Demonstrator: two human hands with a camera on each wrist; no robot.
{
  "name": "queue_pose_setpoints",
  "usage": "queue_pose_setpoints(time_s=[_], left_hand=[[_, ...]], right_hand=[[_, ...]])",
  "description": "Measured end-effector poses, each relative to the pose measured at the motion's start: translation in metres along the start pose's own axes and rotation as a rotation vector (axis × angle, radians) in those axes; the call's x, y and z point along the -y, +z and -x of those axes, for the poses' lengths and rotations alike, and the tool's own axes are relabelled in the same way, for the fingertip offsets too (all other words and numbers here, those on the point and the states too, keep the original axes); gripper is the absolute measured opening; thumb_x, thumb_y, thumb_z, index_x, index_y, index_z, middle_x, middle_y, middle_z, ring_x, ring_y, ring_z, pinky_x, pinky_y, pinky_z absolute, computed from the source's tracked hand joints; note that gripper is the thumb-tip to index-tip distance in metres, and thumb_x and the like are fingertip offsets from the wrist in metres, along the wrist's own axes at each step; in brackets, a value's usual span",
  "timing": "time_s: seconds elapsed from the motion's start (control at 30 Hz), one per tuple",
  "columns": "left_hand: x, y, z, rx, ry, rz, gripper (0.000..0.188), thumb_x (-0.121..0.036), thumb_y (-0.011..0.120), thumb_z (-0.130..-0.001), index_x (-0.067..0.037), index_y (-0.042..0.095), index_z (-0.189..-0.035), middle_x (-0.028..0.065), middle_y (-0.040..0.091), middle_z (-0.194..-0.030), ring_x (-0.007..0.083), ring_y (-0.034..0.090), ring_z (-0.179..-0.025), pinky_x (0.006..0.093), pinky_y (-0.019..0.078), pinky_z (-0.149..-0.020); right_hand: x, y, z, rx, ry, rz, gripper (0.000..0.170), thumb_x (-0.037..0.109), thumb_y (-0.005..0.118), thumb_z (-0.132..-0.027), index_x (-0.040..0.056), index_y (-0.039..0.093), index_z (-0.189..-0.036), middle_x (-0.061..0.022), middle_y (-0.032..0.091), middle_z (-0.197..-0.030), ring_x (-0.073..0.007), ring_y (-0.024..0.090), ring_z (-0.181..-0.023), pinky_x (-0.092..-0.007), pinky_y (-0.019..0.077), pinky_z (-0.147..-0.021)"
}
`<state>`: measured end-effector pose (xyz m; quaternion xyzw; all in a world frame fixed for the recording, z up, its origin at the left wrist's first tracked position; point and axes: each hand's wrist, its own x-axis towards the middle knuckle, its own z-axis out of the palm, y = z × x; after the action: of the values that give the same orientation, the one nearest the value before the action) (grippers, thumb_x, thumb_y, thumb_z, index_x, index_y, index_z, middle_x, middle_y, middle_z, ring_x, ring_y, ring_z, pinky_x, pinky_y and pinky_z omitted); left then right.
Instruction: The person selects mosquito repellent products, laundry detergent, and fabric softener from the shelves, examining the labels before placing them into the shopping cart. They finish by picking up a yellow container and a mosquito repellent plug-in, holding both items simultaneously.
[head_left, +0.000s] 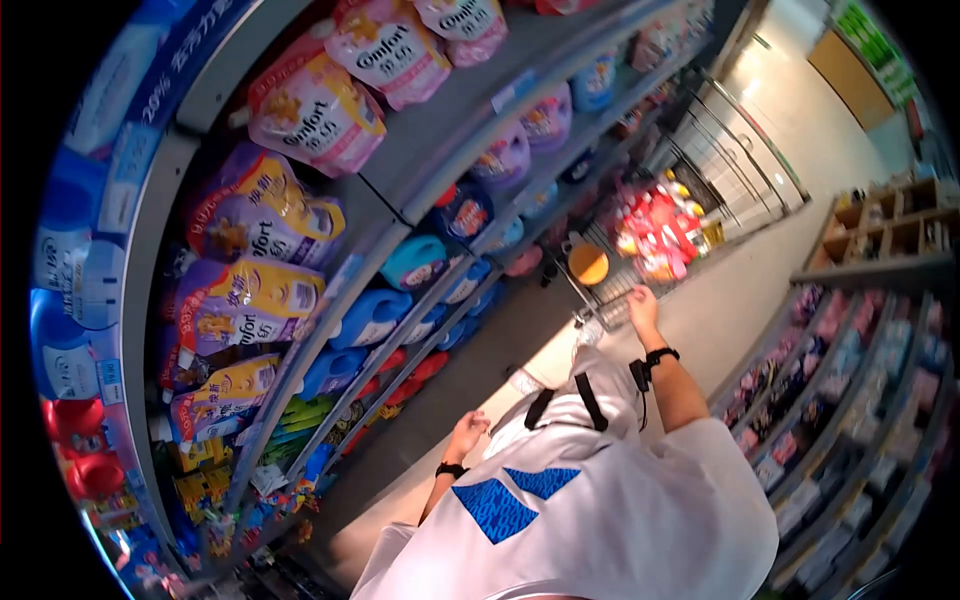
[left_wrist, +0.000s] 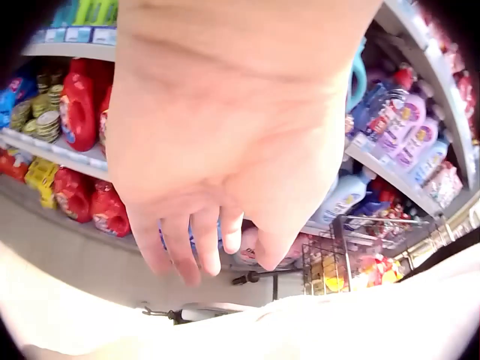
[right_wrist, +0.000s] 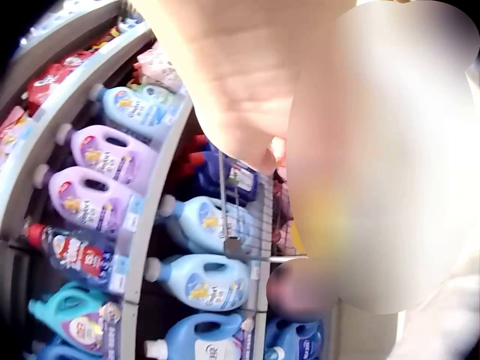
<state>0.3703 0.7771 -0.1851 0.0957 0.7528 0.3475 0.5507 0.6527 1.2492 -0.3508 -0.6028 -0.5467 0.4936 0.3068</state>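
Observation:
My left hand (head_left: 468, 436) hangs low beside the body, holding nothing. In the left wrist view this hand (left_wrist: 225, 142) shows its palm, with the fingers loosely extended and apart. Forward in the head view, my right hand (head_left: 643, 308) is at the near end of a wire shopping cart (head_left: 735, 150). The right wrist view shows part of that hand (right_wrist: 240, 82) close over the cart's frame; blur covers its lower side, and I cannot tell whether its fingers grip the frame. A heap of red packages (head_left: 665, 225) and a round orange-yellow item (head_left: 588, 264) lie in the cart.
Shelves on the left carry Comfort refill pouches (head_left: 318, 118), a teal bottle (head_left: 413, 262) and blue detergent jugs (head_left: 370, 318). Packaged goods fill the racks (head_left: 840, 390) on the right. A wooden compartment stand (head_left: 880, 225) is beyond them. Bare floor (head_left: 400, 470) runs between.

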Motion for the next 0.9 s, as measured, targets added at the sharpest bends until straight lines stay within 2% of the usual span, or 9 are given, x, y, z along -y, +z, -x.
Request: queue_pose_setpoints(time_s=[0.07, 0.13, 0.17, 0.27, 0.4, 0.53, 0.73, 0.77, 0.9], left_hand=[[-0.009, 0.009, 0.001, -0.115, -0.074, 0.014, 0.039, -0.017, 0.069, -0.093, 0.002, 0.059, -0.125, 0.0100, 0.072, -0.104, 0.0162, 0.067, -0.090, 0.0304, 0.0536, -0.083], [-0.022, 0.017, 0.002, -0.260, -0.009, -0.022, 0.038, -0.016, 0.068, -0.092, 0.001, 0.059, -0.125, 0.0097, 0.072, -0.103, 0.0166, 0.067, -0.089, 0.0307, 0.0537, -0.083], [-0.034, 0.022, 0.004, -0.300, 0.024, -0.006, 0.036, -0.013, 0.066, -0.093, 0.001, 0.058, -0.125, 0.0097, 0.071, -0.104, 0.0172, 0.067, -0.091, 0.0313, 0.0535, -0.084], [-0.081, 0.044, 0.017, -0.373, -0.027, 0.120, 0.035, -0.012, 0.064, -0.094, -0.001, 0.058, -0.126, 0.0097, 0.070, -0.108, 0.0179, 0.068, -0.095, 0.0328, 0.0533, -0.085], [-0.097, 0.071, 0.022, -0.424, -0.047, -0.115, 0.040, -0.020, 0.070, -0.095, -0.002, 0.059, -0.129, 0.0110, 0.067, -0.117, 0.0221, 0.067, -0.101, 0.0360, 0.0540, -0.091], [-0.099, 0.100, 0.028, -0.446, -0.127, -0.103, 0.047, -0.026, 0.075, -0.093, -0.002, 0.059, -0.129, 0.0125, 0.066, -0.122, 0.0239, 0.067, -0.104, 0.0363, 0.0541, -0.091], [-0.111, 0.111, 0.015, -0.301, -0.164, -0.136, 0.051, -0.028, 0.078, -0.089, -0.004, 0.058, -0.130, 0.0126, 0.065, -0.122, 0.0227, 0.066, -0.102, 0.0354, 0.0548, -0.089], [-0.114, 0.112, 0.010, -0.306, -0.134, -0.107, 0.050, -0.027, 0.078, -0.089, -0.005, 0.058, -0.130, 0.0125, 0.065, -0.121, 0.0215, 0.066, -0.100, 0.0341, 0.0550, -0.087], [-0.142, 0.119, -0.011, -0.319, -0.090, -0.031, 0.044, -0.024, 0.076, -0.091, -0.005, 0.060, -0.127, 0.0109, 0.067, -0.113, 0.0203, 0.067, -0.094, 0.0334, 0.0552, -0.084]], right_hand=[[-0.047, 0.003, -0.047, -0.125, -0.193, 0.189, 0.040, 0.011, 0.073, -0.083, 0.0038, 0.062, -0.121, -0.0072, 0.069, -0.091, -0.0159, 0.063, -0.069, -0.0301, 0.0499, -0.053], [-0.052, 0.001, -0.088, 0.061, 0.474, -0.344, 0.057, 0.021, 0.085, -0.073, -0.0023, 0.064, -0.121, -0.0186, 0.073, -0.108, -0.0257, 0.072, -0.093, -0.0374, 0.0556, -0.087], [-0.064, 0.005, -0.110, 0.041, 0.466, -0.148, 0.061, 0.019, 0.083, -0.075, 0.0001, 0.059, -0.128, -0.0165, 0.071, -0.112, -0.0278, 0.069, -0.098, -0.0388, 0.0570, -0.079], [-0.060, 0.026, -0.143, -0.081, 0.141, 0.449, 0.069, 0.018, 0.084, -0.075, 0.0014, 0.056, -0.135, -0.0181, 0.066, -0.125, -0.0339, 0.065, -0.109, -0.0442, 0.0555, -0.087], [-0.047, 0.042, -0.172, 0.027, 0.281, 0.401, 0.065, 0.023, 0.087, -0.073, -0.0017, 0.061, -0.127, -0.0221, 0.070, -0.117, -0.0381, 0.067, -0.110, -0.0467, 0.0495, -0.099], [0.021, 0.030, -0.174, 0.143, 0.342, 0.785, 0.024, 0.028, 0.068, -0.091, 0.0123, 0.074, -0.108, -0.0214, 0.074, -0.103, -0.0395, 0.072, -0.098, -0.0521, 0.0568, -0.082], [0.016, 0.025, -0.176, 0.141, -0.031, 0.808, 0.024, 0.031, 0.067, -0.091, 0.0078, 0.072, -0.096, -0.0201, 0.074, -0.090, -0.0417, 0.072, -0.086, -0.0548, 0.0555, -0.074], [0.034, 0.015, -0.170, 0.258, -0.089, 0.753, 0.032, 0.034, 0.055, -0.099, 0.0066, 0.070, -0.106, -0.0287, 0.069, -0.095, -0.0482, 0.067, -0.093, -0.0558, 0.0517, -0.079], [0.084, 0.004, -0.142, 0.267, -0.209, 0.607, 0.020, 0.016, 0.063, -0.090, -0.0013, 0.071, -0.096, -0.0250, 0.070, -0.089, -0.0433, 0.068, -0.088, -0.0499, 0.0513, -0.080]])
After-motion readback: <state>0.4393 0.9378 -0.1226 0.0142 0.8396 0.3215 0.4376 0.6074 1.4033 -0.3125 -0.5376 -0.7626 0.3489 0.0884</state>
